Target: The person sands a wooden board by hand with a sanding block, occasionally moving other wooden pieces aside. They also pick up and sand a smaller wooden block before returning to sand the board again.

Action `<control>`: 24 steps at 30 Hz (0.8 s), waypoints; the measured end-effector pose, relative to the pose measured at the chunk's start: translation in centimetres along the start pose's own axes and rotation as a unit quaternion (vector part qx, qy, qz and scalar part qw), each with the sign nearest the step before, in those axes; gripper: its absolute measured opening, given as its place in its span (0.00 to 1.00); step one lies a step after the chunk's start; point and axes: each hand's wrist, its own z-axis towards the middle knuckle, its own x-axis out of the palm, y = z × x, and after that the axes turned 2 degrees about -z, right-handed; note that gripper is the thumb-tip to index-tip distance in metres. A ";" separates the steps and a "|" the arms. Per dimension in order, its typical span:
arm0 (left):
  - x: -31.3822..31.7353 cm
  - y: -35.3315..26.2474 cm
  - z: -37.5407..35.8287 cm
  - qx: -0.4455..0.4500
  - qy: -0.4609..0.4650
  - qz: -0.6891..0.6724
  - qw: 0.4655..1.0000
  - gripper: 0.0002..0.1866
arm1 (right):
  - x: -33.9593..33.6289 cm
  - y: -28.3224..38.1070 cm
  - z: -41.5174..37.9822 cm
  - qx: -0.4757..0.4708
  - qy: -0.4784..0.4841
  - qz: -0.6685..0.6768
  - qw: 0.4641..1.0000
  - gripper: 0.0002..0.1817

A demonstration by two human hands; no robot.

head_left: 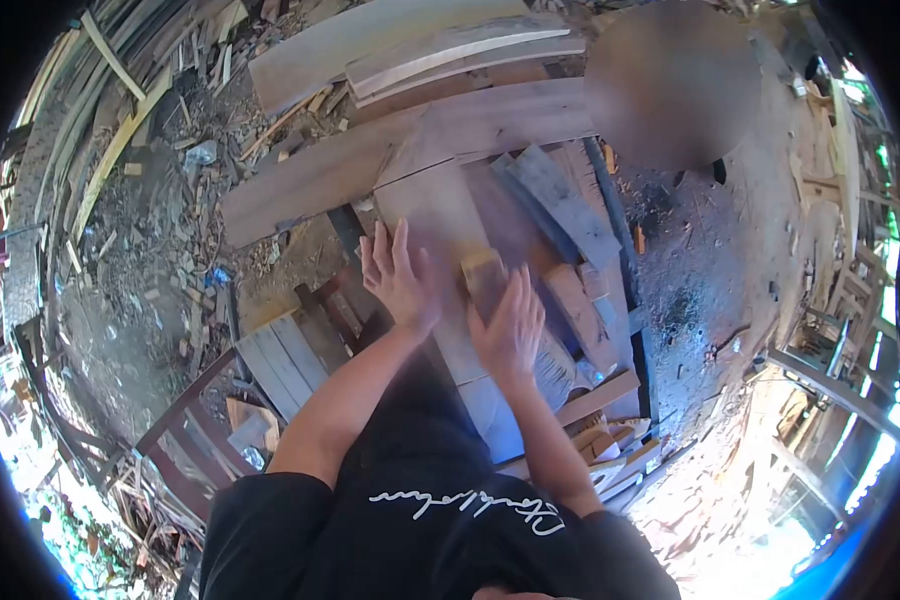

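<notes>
Fingers spread, my left hand (402, 285) is over the left edge of a pale wooden board (430, 205), with nothing in its grasp. My right hand (511, 325) lies with its fingers stretched out beside a small wooden block (485, 278), its fingertips at the block's right side. The block rests on the pale board between the two hands. Whether the right palm touches the board cannot be made out.
Grey planks (560, 205) lie to the right of the block. Long boards (320, 180) stretch across the far side. Slatted wood (282, 365) stands at the left, offcuts (610, 440) at the lower right. Wood scraps (185, 200) litter the ground. A blurred round patch covers the upper right.
</notes>
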 end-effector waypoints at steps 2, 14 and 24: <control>0.0 0.1 0.0 0.008 -0.011 -0.001 1.000 0.28 | 1.0 2.2 6.1 -0.036 -0.033 0.006 0.999 0.41; 0.5 0.4 -0.2 -0.004 -0.008 -0.014 1.000 0.30 | 1.0 -1.0 -1.2 -0.011 -0.079 -0.014 0.997 0.42; -1.4 -1.3 -4.6 0.204 0.132 0.106 0.964 0.39 | -0.2 -8.5 -18.6 0.116 -0.145 -0.097 0.978 0.44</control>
